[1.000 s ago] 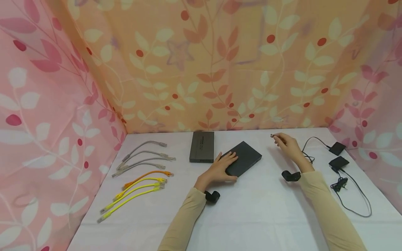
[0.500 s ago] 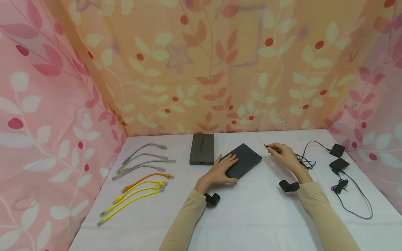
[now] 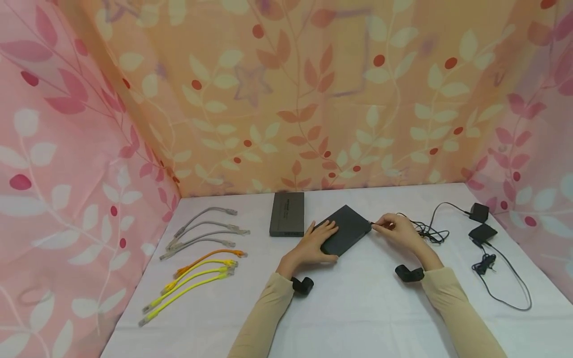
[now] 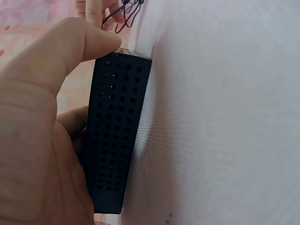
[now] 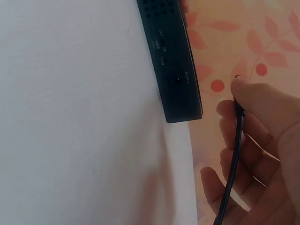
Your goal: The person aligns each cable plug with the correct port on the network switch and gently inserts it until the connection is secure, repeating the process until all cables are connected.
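A black network switch (image 3: 350, 227) lies flat and turned at an angle on the white table. My left hand (image 3: 309, 246) rests on its near left part, fingers spread over the top. In the left wrist view the left thumb (image 4: 89, 40) lies along an edge above the perforated side (image 4: 117, 122). My right hand (image 3: 398, 231) pinches the power plug (image 5: 239, 110) of a thin black cable (image 5: 232, 173) between thumb and index finger. The plug is close by the switch's right corner. A round power socket (image 5: 178, 79) shows on that side, with a gap between it and the plug.
A second dark network switch (image 3: 287, 214) stands at the back. Several grey cables (image 3: 203, 231), an orange cable (image 3: 210, 256) and yellow cables (image 3: 188, 293) lie at left. At right are two power adapters, one behind (image 3: 479, 212) and one nearer (image 3: 482, 232), with loose cords.
My right hand has moved left and nearer to me with the plug, up to the black switch's right corner. The left hand has stayed on the switch.
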